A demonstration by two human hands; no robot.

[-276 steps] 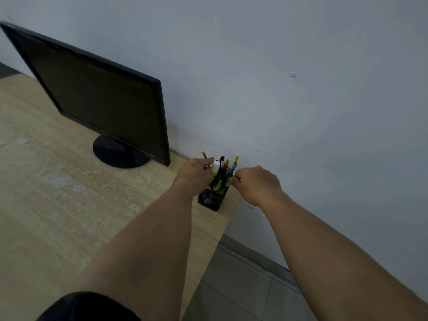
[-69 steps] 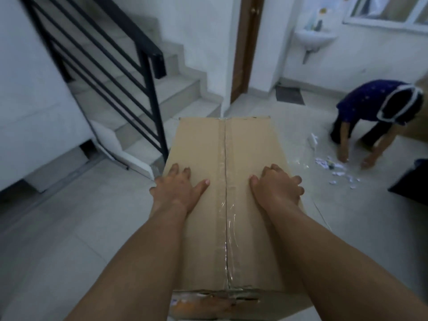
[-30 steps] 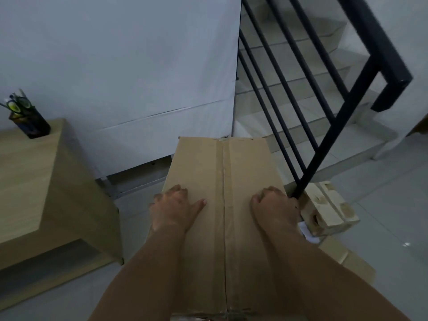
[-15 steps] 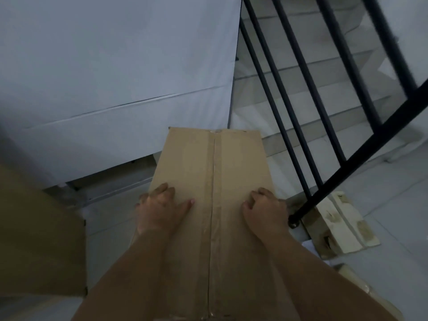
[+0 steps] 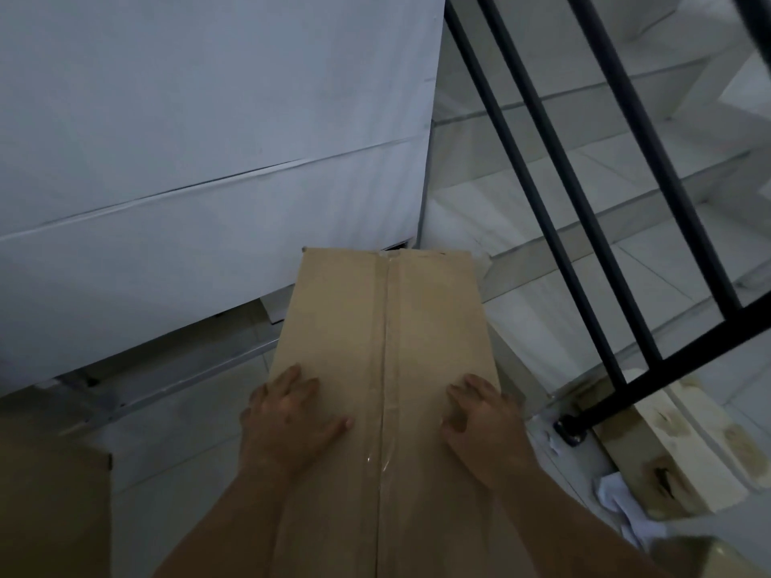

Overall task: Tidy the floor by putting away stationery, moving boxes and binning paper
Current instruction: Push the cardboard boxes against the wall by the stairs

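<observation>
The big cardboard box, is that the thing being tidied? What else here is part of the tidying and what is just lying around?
Part of the job:
- cardboard box, taped shut
- left hand and right hand, both flat on its top
- crumpled white paper on the floor, maybe for the bin

Just lying about:
- wooden block by the railing foot
- black stair railing
- wooden desk at the left

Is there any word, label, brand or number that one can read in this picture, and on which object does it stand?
None can be read.
Cardboard box: plain top with a taped seam, no print in view.
Wooden blocks: only dark stains, no writing.
White wall panel: blank.
</observation>
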